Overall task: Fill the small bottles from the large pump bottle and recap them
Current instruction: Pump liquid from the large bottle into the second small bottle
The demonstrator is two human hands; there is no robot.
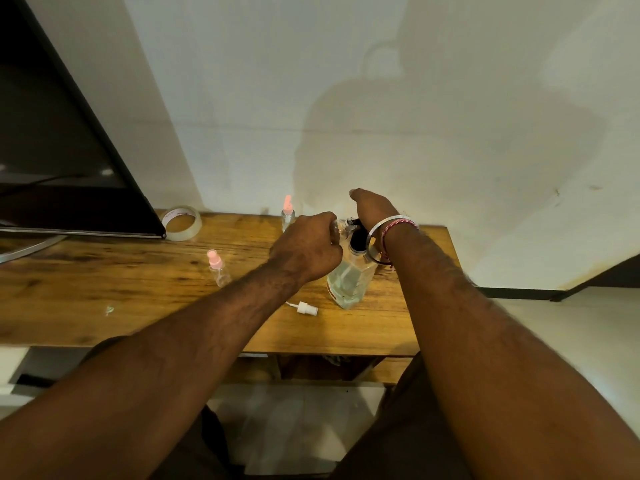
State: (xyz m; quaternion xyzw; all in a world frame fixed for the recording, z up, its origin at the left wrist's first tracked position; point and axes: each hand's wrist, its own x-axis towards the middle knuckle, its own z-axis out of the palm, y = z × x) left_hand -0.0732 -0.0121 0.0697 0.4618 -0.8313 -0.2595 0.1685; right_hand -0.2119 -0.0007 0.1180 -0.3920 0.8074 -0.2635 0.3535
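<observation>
Left grip (308, 247) on small bottle (337, 227), two capped bottles (218, 268)

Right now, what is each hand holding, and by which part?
Left hand grips a small clear bottle by its body, at the pump spout. Right hand presses the large pump bottle's black pump head.

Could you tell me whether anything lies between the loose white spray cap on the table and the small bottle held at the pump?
Only the left hand itself, which grips the small bottle above the white spray cap. The table between them is bare, and the large pump bottle stands to the right.
</observation>
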